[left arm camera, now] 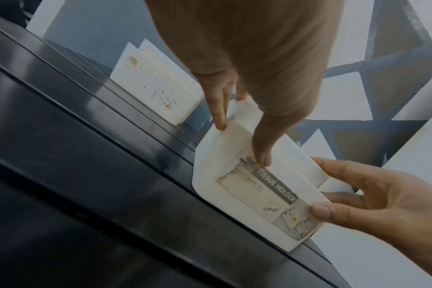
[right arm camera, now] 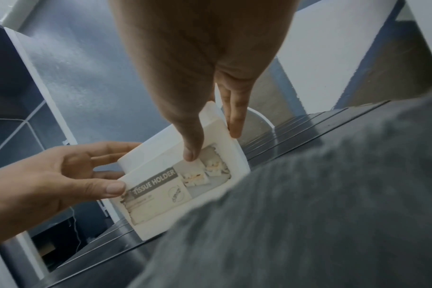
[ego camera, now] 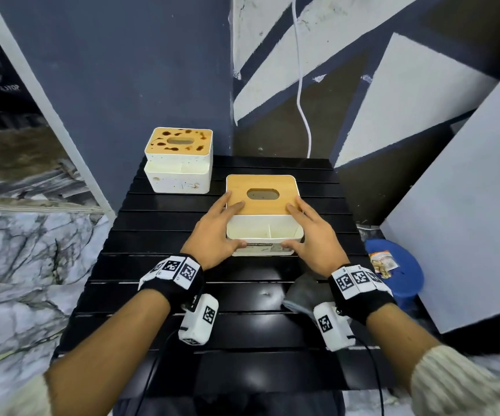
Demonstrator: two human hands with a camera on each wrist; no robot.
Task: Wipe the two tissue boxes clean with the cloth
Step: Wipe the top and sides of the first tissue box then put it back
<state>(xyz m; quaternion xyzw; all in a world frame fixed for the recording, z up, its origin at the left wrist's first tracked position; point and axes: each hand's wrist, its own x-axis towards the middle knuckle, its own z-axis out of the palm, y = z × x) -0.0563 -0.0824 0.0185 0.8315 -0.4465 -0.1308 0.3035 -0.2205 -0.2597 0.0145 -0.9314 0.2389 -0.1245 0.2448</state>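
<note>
The near tissue box (ego camera: pixel 262 205) is white with a clean wooden lid and stands mid-table. Its front carries a worn "TISSUE HOLDER" label (left arm camera: pixel 266 187). My left hand (ego camera: pixel 230 226) holds its left side, thumb on the front and fingers along the side. My right hand (ego camera: pixel 299 229) holds the right side the same way. A second tissue box (ego camera: pixel 178 160) stands at the far left, its lid and white walls spotted with brown stains. The grey cloth (ego camera: pixel 306 292) lies on the table under my right wrist, filling the lower right of the right wrist view (right arm camera: pixel 308 214).
The black slatted table (ego camera: pixel 242 325) stands in a corner of painted walls. A white cable (ego camera: pixel 302 100) hangs down behind it. A blue stool (ego camera: pixel 405 283) with a small packet stands at the right, beside a white panel (ego camera: pixel 468 220).
</note>
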